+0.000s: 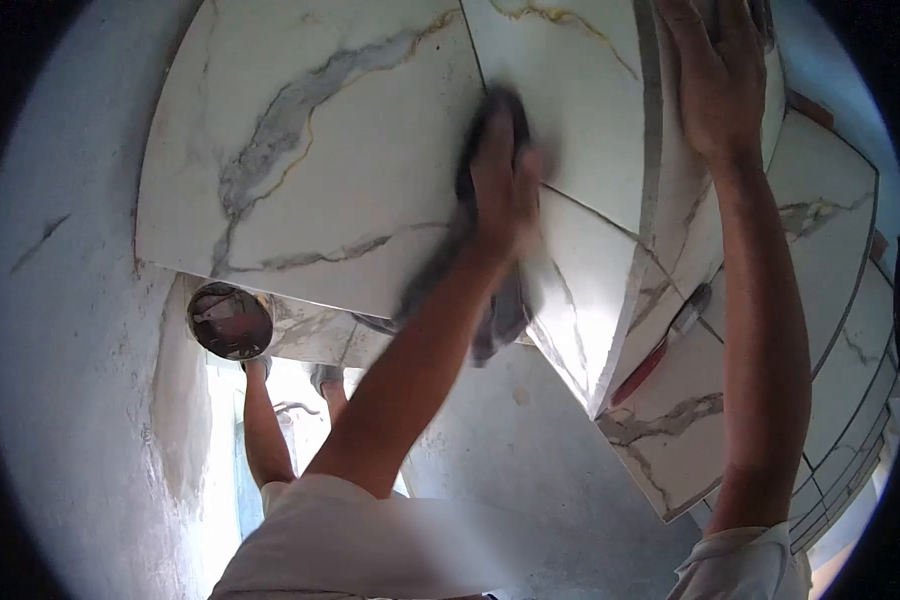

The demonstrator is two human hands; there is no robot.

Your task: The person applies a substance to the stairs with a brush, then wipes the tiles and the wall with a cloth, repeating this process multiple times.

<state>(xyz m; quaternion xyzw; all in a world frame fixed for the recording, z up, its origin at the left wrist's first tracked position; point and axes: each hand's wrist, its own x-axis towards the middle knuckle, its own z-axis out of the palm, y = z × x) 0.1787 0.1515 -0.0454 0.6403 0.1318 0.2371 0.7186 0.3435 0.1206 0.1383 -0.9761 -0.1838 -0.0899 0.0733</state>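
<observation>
My left hand [505, 190], blurred by motion, presses a dark grey cloth [495, 325] onto white marble-patterned tiles [370, 160], by the joint between them. Part of the cloth hangs below the hand and behind the forearm. At the upper right, my right hand [720, 75] lies flat with fingers extended against another tiled face [685, 190], past a grey edge strip. Its fingertips run out of the frame. Below that hand, a red-handled tool [660, 350] with a grey end rests on a lower tile; its exact kind is unclear.
A dark round bucket [230, 320] with some material inside stands at the lower left, near a person's feet [255, 366]. Tiled steps [820, 270] descend along the right. A rough bluish wall [70, 300] fills the left side, and grey floor [530, 430] lies below.
</observation>
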